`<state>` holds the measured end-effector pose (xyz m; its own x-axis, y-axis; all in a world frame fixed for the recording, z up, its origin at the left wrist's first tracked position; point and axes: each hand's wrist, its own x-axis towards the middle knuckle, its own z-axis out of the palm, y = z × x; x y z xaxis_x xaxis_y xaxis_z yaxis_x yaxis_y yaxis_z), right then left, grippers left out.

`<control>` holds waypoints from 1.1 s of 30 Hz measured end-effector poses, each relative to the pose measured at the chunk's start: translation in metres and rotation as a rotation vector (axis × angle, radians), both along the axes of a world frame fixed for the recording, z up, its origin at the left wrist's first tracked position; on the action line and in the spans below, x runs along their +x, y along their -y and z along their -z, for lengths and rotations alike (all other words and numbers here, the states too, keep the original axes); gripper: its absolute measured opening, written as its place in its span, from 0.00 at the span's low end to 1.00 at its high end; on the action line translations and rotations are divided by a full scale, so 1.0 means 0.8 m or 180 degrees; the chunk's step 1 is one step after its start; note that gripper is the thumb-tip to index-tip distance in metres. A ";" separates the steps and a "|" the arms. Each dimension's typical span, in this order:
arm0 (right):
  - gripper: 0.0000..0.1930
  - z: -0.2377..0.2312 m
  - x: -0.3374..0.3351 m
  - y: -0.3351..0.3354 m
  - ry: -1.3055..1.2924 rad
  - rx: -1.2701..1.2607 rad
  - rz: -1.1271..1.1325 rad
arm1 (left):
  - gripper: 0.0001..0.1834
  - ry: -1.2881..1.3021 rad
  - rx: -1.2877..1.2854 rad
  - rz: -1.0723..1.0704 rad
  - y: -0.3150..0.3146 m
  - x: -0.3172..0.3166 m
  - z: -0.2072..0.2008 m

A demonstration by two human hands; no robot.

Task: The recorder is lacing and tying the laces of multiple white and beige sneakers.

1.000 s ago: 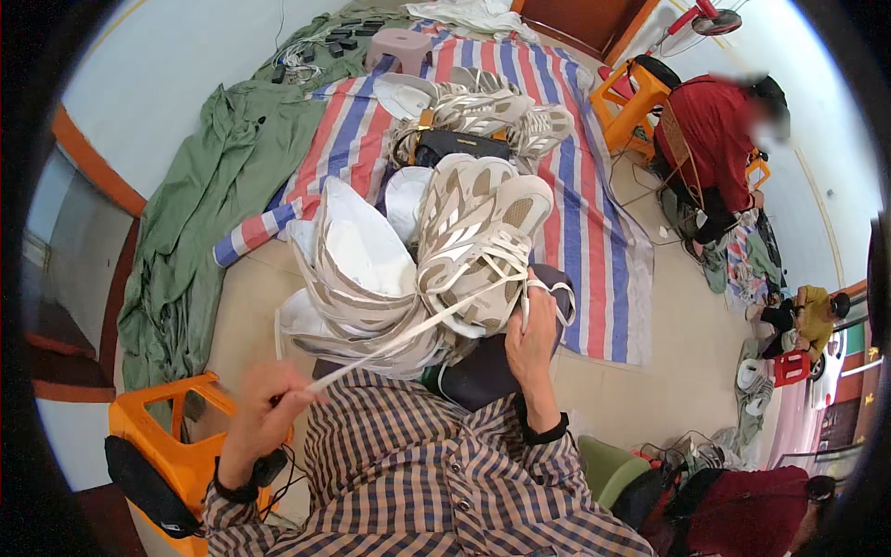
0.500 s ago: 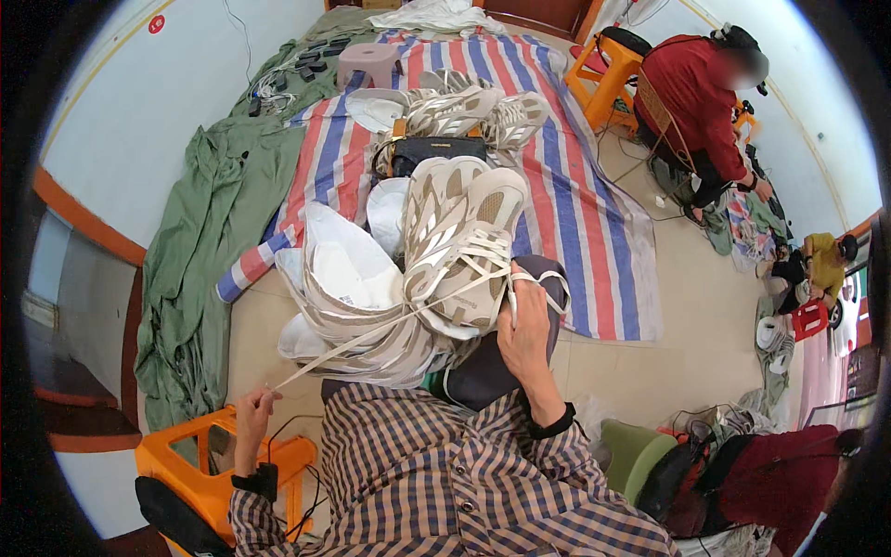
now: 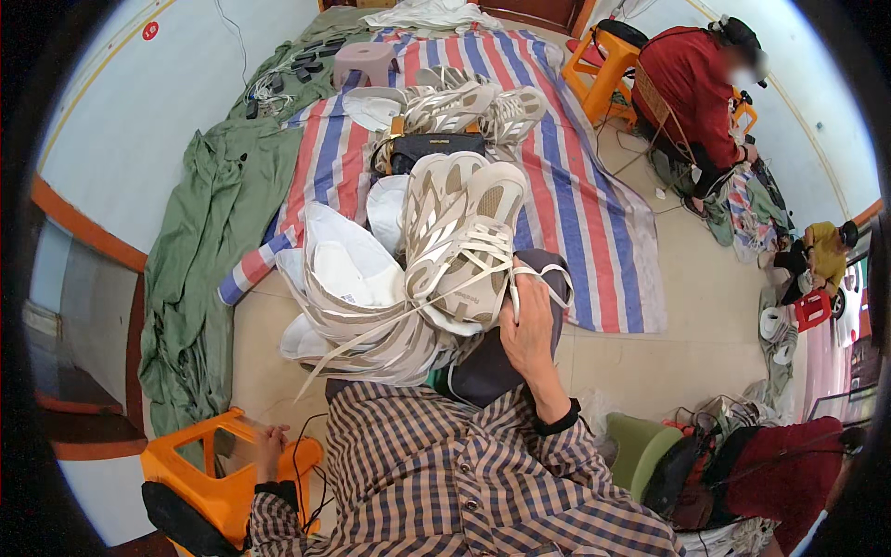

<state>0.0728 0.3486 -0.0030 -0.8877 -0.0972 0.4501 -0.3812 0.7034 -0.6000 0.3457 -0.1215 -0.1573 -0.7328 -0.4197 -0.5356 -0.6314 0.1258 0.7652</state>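
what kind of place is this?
Probably a small shoe workshop: a stack of beige shoe uppers sits in front of the wearer, more shoe pieces lie on a striped sheet over the floor, and a co-worker in red bends forward near the wall.

"Where do we see writing?"
"Dark lettering (image 3: pixel 476 303) on the sneaker (image 3: pixel 471 252) tongue; tiny gold lettering (image 3: pixel 452 142) on the black bag (image 3: pixel 419 154) between the striped sheet's (image 3: pixel 594 243) side edges."
"Any signs?"
"We spot a round red sign (image 3: pixel 150 31), marked in white, on the wall (image 3: pixel 121 116)."

Bright, fairly even light; warped, black-rimmed edges
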 end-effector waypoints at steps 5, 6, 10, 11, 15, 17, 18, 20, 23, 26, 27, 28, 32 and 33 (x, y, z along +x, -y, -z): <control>0.29 -0.005 0.021 -0.011 0.0191 -0.0112 -0.0019 | 0.13 0.0248 0.0278 -0.0245 -0.003 0.025 0.024; 0.26 -0.011 0.027 -0.015 0.0206 -0.0276 -0.0086 | 0.13 0.0371 0.0298 -0.0367 -0.003 0.028 0.025; 0.17 -0.041 0.036 -0.033 0.0185 -0.0809 -0.0263 | 0.12 0.0274 0.0358 -0.0572 0.002 0.030 0.033; 0.13 -0.055 0.031 -0.028 0.0124 -0.0885 -0.0264 | 0.13 0.0208 0.0535 -0.0835 0.019 0.036 0.045; 0.14 -0.094 0.004 -0.004 0.0596 -0.0530 -0.0940 | 0.17 -0.0618 0.0591 -0.0742 0.108 0.025 0.048; 0.17 -0.090 -0.011 0.005 0.0460 -0.0085 -0.1051 | 0.21 -0.0755 -0.0013 -0.0367 0.160 -0.017 0.015; 0.20 -0.091 -0.018 0.011 0.0331 0.0321 -0.1221 | 0.22 -0.0774 -0.0086 -0.0497 0.196 -0.028 -0.008; 0.23 -0.092 -0.031 0.018 0.0380 0.0386 -0.1448 | 0.22 -0.1099 -0.0431 -0.0603 0.279 -0.041 -0.072; 0.17 -0.083 -0.040 0.031 0.0610 0.0906 -0.1228 | 0.16 -0.1456 -0.1309 -0.0985 0.282 -0.142 -0.140; 0.14 -0.090 -0.047 0.041 0.0609 0.0952 -0.1192 | 0.12 -0.1712 -0.1830 -0.0814 0.308 -0.196 -0.220; 0.14 -0.087 -0.048 0.039 0.0652 0.1019 -0.1101 | 0.11 -0.1906 -0.1316 -0.1060 0.279 -0.243 -0.227; 0.13 -0.089 -0.048 0.040 0.0655 0.0948 -0.1082 | 0.12 -0.1866 -0.1372 -0.0964 0.295 -0.257 -0.247; 0.13 -0.093 -0.047 0.039 0.0825 0.0718 -0.0932 | 0.12 -0.2355 -0.1193 -0.1087 0.366 -0.338 -0.294; 0.13 -0.095 -0.046 0.038 0.0842 0.0766 -0.0893 | 0.13 -0.2533 -0.1204 -0.1070 0.369 -0.367 -0.308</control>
<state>0.0359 0.3182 0.0728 -0.8935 -0.4245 0.1466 -0.4327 0.7261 -0.5345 0.0519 -0.4164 0.0890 -0.6334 -0.7193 0.2852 0.0110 0.3602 0.9328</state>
